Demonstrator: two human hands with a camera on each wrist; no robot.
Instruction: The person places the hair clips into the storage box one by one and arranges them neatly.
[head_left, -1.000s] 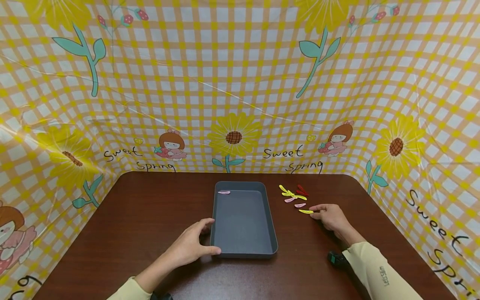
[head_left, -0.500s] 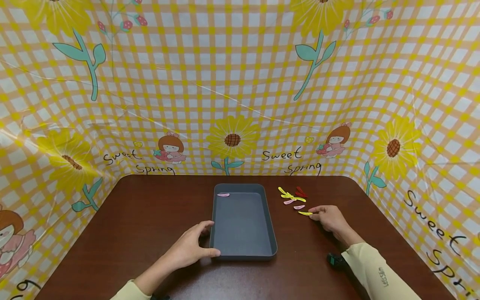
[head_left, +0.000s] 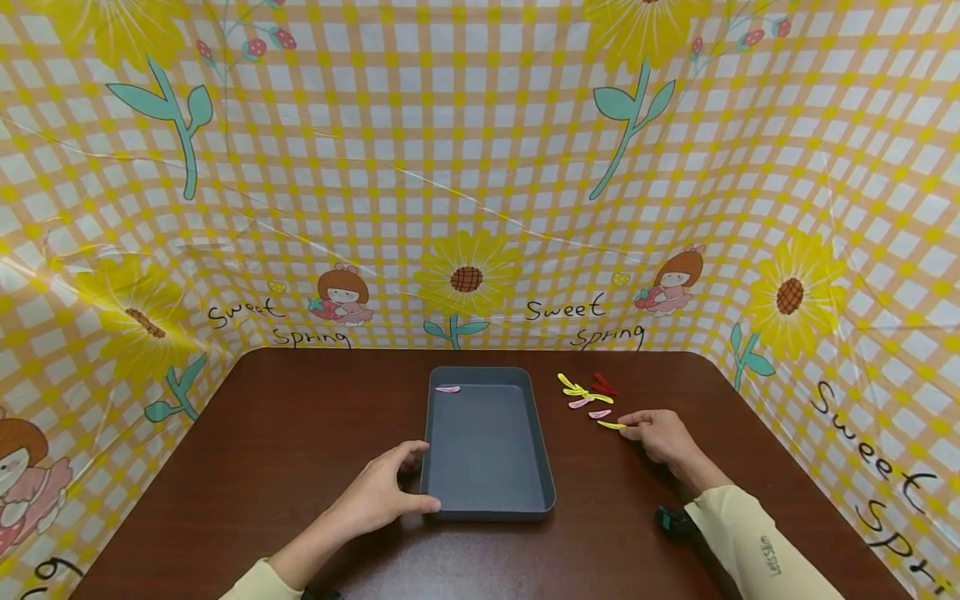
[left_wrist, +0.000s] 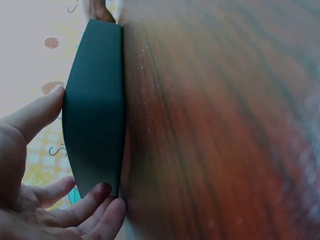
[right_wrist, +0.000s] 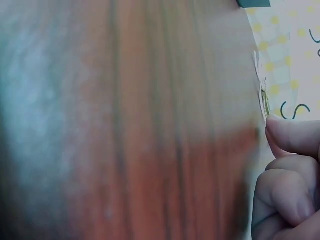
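A grey rectangular tray (head_left: 487,515) stands on the table. Against its left side rests my left hand (head_left: 386,492), fingers spread and fairly straight; the left wrist view shows the thumb and fingertips touching the tray's outer wall (left_wrist: 95,105). Inside the tray, at the far left, lies one pink hair clip (head_left: 448,389). To the right of the tray, my right hand (head_left: 663,437) pinches the end of a yellow hair clip (head_left: 611,426) between thumb and forefinger. A second pink clip (head_left: 600,414) lies just beyond it.
A loose cluster of yellow hair clips (head_left: 573,390), a pink clip (head_left: 580,403) and red clips (head_left: 603,385) lies at the back right. Checked cloth (head_left: 465,192) walls in the brown table (head_left: 300,417) at the back and sides.
The view has shifted slightly. Both hands, the tray and the clips keep their places; the right hand holds the yellow clip throughout.
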